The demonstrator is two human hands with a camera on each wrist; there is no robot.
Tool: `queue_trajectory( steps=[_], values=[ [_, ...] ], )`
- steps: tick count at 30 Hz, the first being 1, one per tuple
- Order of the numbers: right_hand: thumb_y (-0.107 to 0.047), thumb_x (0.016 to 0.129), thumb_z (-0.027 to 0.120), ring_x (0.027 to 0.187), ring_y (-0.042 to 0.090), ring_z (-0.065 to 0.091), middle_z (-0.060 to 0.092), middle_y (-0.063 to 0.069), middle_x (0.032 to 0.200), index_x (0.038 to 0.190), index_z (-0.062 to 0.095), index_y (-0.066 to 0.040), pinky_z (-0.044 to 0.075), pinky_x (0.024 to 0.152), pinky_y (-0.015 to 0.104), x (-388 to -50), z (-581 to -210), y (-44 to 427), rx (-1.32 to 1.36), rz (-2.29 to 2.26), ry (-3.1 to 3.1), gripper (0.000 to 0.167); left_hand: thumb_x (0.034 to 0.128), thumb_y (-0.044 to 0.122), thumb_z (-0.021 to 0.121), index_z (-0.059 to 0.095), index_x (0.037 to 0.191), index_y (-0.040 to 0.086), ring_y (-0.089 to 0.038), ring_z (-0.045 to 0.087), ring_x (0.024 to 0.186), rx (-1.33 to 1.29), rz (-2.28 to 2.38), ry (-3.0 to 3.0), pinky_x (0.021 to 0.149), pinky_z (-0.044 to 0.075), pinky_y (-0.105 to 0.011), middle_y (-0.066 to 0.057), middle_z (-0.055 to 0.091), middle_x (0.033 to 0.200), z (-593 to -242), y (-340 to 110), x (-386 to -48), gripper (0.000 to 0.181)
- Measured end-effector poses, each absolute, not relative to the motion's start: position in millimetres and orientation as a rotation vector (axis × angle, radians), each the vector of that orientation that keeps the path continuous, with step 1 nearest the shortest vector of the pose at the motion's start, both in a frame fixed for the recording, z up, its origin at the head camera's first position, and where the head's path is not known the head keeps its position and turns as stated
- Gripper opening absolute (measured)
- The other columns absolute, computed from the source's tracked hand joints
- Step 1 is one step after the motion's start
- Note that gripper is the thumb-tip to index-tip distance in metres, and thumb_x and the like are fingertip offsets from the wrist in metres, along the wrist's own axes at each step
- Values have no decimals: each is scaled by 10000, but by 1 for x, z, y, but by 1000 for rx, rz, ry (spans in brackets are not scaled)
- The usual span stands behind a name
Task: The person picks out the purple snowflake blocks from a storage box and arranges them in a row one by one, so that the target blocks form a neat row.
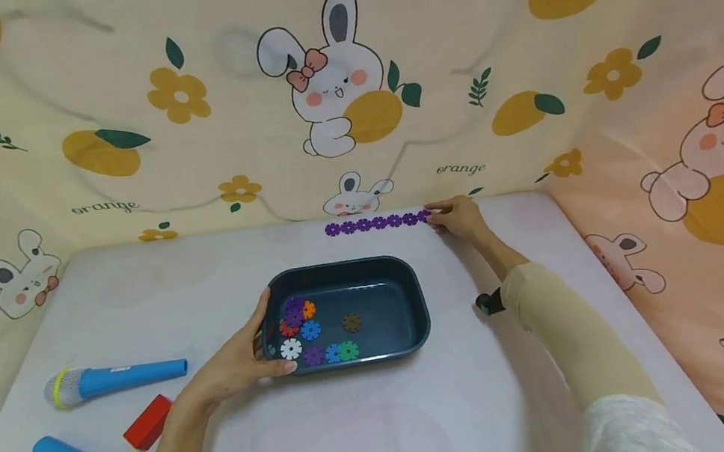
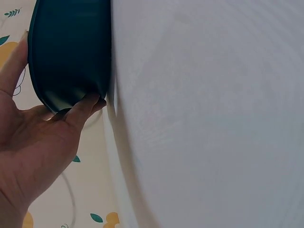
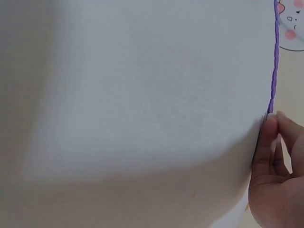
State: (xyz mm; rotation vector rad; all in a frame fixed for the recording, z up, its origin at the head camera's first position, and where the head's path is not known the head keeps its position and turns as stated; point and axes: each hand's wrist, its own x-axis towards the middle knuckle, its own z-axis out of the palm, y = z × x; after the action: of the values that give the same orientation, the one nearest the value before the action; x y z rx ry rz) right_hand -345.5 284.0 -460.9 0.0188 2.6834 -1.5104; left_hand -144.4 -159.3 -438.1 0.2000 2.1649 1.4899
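Purple discs (image 1: pixel 379 223), 7 in a row, beyond dark tray (image 1: pixel 386 313). Right hand (image 1: pixel 459 220) pinches row's right end; left hand (image 1: pixel 236 362) grips tray's left end.

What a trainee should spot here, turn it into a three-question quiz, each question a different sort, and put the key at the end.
1. True or false: the purple chain lies inside the dark tray.

2. Which hand grips the dark tray?
a) the left
b) the right
c) neither

3. Fill in: in the head view, two blue-handled ____ and a red block lie left of the dark tray.

Key:
1. False; it lies beyond the dark tray, its right end pinched by the right hand.
2. a, the left hand.
3. microphones.
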Motion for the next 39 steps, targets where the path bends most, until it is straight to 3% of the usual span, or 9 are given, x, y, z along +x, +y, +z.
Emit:
queue_trajectory(
  steps=[9, 20, 28, 39],
  values=[
    [-123, 943, 692, 822, 119, 683, 715, 215, 1078, 1237, 683, 9, 550, 705, 185, -334, -453, 276, -77, -1589, 2622, 323, 823, 168, 827, -87, 1588, 328, -447, 233, 1448, 250, 1520, 2139, 1153, 247, -546, -200, 50, 1646, -434, -159, -144, 1203],
    [-174, 950, 691, 946, 363, 664, 687, 255, 1093, 1233, 665, 45, 582, 785, 283, -312, -429, 234, -338, -1647, 2506, 359, 820, 150, 828, -94, 1588, 318, -440, 220, 1455, 255, 1533, 2126, 1158, 234, -546, -208, 32, 1645, -433, -161, -143, 1211],
    [-165, 946, 694, 938, 419, 654, 687, 243, 1096, 1213, 686, 11, 535, 883, 553, -288, -412, 197, -487, -1613, 2452, 320, 819, 161, 829, -89, 1587, 329, -431, 171, 1469, 249, 1521, 2133, 1168, 196, -554, -193, 19, 1650, -433, -159, -144, 1209],
    [-125, 927, 713, 864, 360, 703, 743, 96, 1009, 1161, 727, -41, 596, 776, 404, -261, -405, 154, -693, -1511, 2398, 249, 821, 173, 828, -78, 1587, 347, -428, 189, 1464, 227, 1503, 2148, 1162, 227, -548, -186, 39, 1650, -433, -158, -144, 1199]
  ],
)
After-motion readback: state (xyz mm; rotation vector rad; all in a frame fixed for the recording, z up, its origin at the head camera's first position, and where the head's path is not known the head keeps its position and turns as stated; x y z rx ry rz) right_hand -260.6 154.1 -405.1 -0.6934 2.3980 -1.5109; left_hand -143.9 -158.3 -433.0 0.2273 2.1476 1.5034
